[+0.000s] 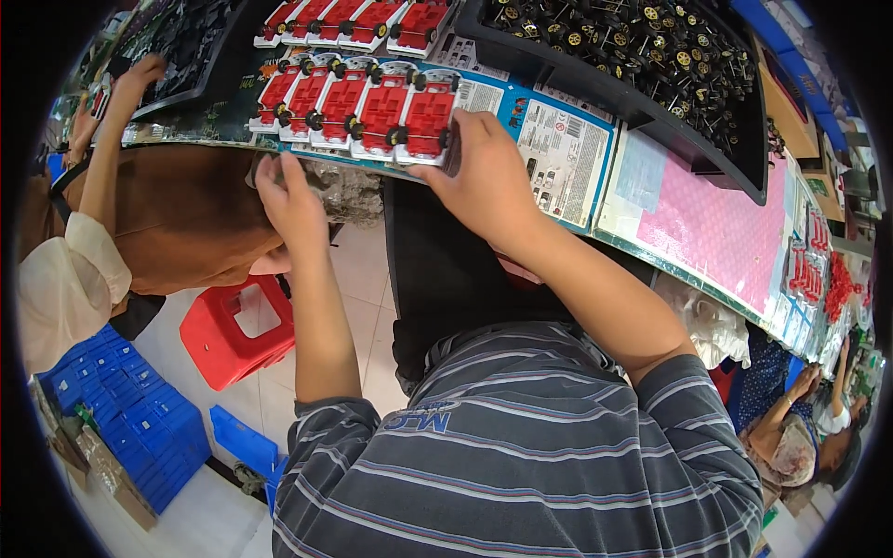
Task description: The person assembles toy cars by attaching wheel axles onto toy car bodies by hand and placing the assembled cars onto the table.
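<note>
Head view. Right hand (484,177): fingers closed on the right end of the near row of red chassis (358,104), at the bench edge. Left hand (290,200): at the bench edge left of that row; grip cannot be told. Second red row (358,20): farther back. Blue-bordered white label sheet (558,153): right of the hand. Pink mat (716,228): far right. Black tray of wheel axles (633,56): beyond. Red stool (237,330): floor, left.
</note>
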### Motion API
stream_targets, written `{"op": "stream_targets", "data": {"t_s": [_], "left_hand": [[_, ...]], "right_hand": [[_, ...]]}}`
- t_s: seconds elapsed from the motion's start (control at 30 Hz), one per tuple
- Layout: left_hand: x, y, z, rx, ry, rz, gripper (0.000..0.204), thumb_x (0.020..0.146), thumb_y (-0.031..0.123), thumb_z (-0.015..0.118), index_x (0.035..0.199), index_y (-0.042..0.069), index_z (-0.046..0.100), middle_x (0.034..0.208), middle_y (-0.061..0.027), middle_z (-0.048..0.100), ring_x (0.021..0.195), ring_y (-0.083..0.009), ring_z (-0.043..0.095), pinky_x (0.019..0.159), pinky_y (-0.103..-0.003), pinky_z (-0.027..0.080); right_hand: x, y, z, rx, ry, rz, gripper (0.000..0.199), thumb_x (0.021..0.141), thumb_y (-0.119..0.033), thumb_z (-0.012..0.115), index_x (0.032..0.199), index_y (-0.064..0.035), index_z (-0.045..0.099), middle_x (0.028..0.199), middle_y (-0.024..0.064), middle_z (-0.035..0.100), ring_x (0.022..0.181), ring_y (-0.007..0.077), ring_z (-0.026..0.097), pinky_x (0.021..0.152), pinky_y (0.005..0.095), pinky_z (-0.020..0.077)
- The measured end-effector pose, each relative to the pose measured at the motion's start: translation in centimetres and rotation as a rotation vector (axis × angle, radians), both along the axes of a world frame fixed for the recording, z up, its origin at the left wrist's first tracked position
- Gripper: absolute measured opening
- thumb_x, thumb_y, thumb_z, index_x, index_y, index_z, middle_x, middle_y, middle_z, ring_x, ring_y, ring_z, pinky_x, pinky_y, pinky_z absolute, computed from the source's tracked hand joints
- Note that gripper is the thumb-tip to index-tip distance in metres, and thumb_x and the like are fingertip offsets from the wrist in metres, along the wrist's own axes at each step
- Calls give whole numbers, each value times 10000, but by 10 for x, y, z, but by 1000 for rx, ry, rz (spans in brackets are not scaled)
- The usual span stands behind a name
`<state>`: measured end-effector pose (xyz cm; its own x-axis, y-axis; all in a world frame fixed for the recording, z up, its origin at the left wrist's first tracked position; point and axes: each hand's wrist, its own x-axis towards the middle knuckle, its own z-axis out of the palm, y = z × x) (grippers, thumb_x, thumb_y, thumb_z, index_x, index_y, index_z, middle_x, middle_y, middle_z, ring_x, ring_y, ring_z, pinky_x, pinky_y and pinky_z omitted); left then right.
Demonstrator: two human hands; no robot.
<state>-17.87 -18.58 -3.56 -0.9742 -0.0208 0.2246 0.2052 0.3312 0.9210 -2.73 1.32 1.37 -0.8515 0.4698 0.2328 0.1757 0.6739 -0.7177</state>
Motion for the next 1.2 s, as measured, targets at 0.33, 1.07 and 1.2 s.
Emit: {"op": "stream_targets", "data": {"t_s": [0.33, 1.07, 1.2], "left_hand": [[-46, 11, 5, 63, -69, -17, 673, 1060, 431, 481, 1456, -102, 370, 1389, -224, 521, 1190, -298, 563, 985, -358, 457], [83, -3, -65, 21, -171, -212, 411, 1095, 357, 416, 1293, 15, 528, 836, -6, 528, 644, -72, 427, 572, -205, 349], [130, 52, -40, 48, -113, -555, 329, 1090, 267, 444, 1127, -9, 621, 778, 12, 514, 644, -52, 413, 591, -209, 342]], "right_hand": [[-58, -35, -10, 63, 87, -32, 525, 722, -280, 878, 999, 43, 569, 932, 203, 625, 901, 385, 633, 801, 464, 511], [292, 165, 3, 305, 132, -546, 283, 838, -27, 748, 1108, 7, 670, 999, 132, 682, 850, 241, 672, 765, 340, 537], [430, 266, 19, 691, -213, -1008, 403, 824, -109, 777, 1194, -3, 654, 1151, 228, 635, 1059, 383, 624, 928, 451, 502]]}}
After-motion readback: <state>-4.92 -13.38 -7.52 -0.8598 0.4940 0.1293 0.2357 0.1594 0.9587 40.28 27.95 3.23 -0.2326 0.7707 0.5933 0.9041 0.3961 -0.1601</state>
